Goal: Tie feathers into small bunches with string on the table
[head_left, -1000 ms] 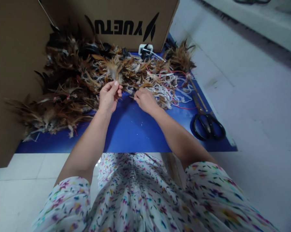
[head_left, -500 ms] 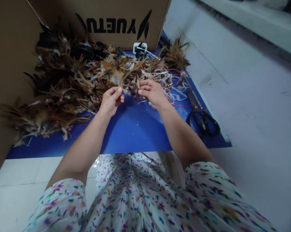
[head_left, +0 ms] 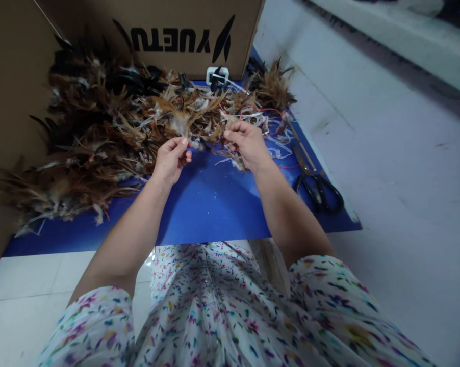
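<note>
My left hand (head_left: 171, 159) pinches the base of a fluffy brown feather (head_left: 180, 122) between thumb and forefinger, its tip pointing away from me. To its right, my right hand (head_left: 250, 144) has thumb and fingers closed at the edge of the pile, on what looks like a small brown feather (head_left: 216, 134). Around both hands spreads a pile of brown and black feathers (head_left: 111, 120), with white ties and red string among them at the right. Part of this string lies hidden behind my right hand.
Black-handled scissors (head_left: 318, 192) lie at the right of the blue tabletop (head_left: 210, 214), beside a thin stick (head_left: 302, 145). At the back stand a cardboard box (head_left: 184, 15) with upside-down lettering and a white plastic holder (head_left: 217, 76). Another cardboard panel (head_left: 11, 92) rises at the left.
My right hand has lifted off the tabletop and turned, moving slightly right with its fingertips together. My left hand keeps its pinch on the feather. The view has shifted a little.
</note>
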Motion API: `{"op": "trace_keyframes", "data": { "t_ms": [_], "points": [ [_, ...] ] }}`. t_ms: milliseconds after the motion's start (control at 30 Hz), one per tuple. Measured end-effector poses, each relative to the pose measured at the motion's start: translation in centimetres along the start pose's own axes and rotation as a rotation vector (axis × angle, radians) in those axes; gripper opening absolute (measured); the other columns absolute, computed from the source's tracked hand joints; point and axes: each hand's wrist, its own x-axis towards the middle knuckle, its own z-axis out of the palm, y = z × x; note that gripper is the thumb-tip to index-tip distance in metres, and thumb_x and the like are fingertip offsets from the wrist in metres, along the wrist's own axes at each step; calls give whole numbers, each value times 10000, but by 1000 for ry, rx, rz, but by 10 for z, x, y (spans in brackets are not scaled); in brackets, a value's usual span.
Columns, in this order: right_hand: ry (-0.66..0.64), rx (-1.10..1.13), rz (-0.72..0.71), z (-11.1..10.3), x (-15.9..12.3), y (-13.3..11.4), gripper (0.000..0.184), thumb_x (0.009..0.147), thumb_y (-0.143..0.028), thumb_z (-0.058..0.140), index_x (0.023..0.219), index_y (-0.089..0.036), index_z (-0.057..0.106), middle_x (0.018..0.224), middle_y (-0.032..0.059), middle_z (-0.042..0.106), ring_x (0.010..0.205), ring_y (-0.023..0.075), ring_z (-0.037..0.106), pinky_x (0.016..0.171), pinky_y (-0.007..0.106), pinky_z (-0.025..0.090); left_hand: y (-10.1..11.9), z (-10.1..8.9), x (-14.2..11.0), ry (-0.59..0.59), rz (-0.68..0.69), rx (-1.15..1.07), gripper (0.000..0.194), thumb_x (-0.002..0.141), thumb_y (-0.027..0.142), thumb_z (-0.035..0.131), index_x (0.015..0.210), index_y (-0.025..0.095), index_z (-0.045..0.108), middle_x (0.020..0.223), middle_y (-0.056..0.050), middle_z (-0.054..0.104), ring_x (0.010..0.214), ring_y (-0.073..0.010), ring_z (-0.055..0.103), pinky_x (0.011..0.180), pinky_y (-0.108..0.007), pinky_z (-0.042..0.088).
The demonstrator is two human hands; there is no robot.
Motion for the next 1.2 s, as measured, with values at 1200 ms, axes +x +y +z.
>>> {"op": "trace_keyframes", "data": {
  "t_ms": [1200],
  "points": [
    [-372, -1073, -293, 9, 35, 2, 155, 784, -73, 597, 702, -185, 664, 840, 75, 700, 803, 196, 604, 821, 344, 466, 6, -6, 4, 70, 25, -62, 186, 844, 206, 750, 721, 167, 616, 634, 46, 637, 451, -20, 509, 432, -131, 425]
  ]
}}
